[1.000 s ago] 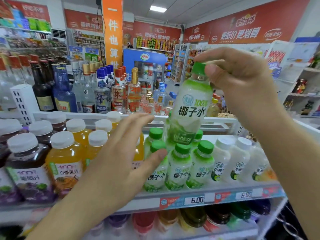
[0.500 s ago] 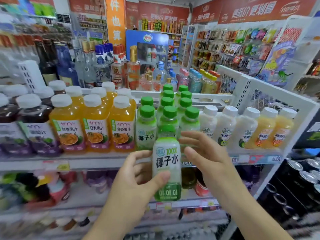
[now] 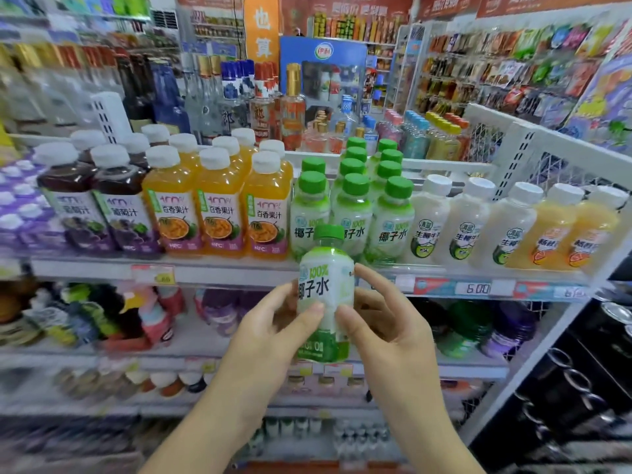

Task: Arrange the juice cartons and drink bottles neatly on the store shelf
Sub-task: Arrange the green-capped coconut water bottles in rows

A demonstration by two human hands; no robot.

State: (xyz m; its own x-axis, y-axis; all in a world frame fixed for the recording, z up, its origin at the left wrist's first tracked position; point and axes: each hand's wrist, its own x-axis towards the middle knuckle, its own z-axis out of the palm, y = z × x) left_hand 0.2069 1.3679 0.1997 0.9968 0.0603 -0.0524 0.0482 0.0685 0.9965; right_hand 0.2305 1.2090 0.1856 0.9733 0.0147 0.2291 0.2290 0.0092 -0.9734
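Store aisle, white shelf (image 3: 219, 270) running across just above my hands, price tags along its front lip. I've got a green-capped coconut water bottle (image 3: 325, 289) upright in front of the shelf edge, held between both hands. Left hand (image 3: 273, 340) wraps the bottle's left side, thumb pressed across the label front. Right hand (image 3: 386, 323) grips the right side, thumb on the front just beside the left thumb, index finger up against the bottle's shoulder. Straight beyond the bottle, on the shelf: rows of the same green-capped coconut water bottles (image 3: 354, 203), standing several deep. Beyond my left hand: orange passion fruit juice bottles (image 3: 219, 213) with white caps, then dark grape juice bottles (image 3: 99, 206) farther out that way. Beyond my right hand: milky white bottles (image 3: 472, 220), then pale orange bottles (image 3: 578, 227) at the shelf end, next to a white mesh side panel (image 3: 561, 155). Lower shelf behind my hands holds mixed bottles, too blurred to identify. Glass liquor bottles (image 3: 260, 100) sit on the far side above the juice rows.
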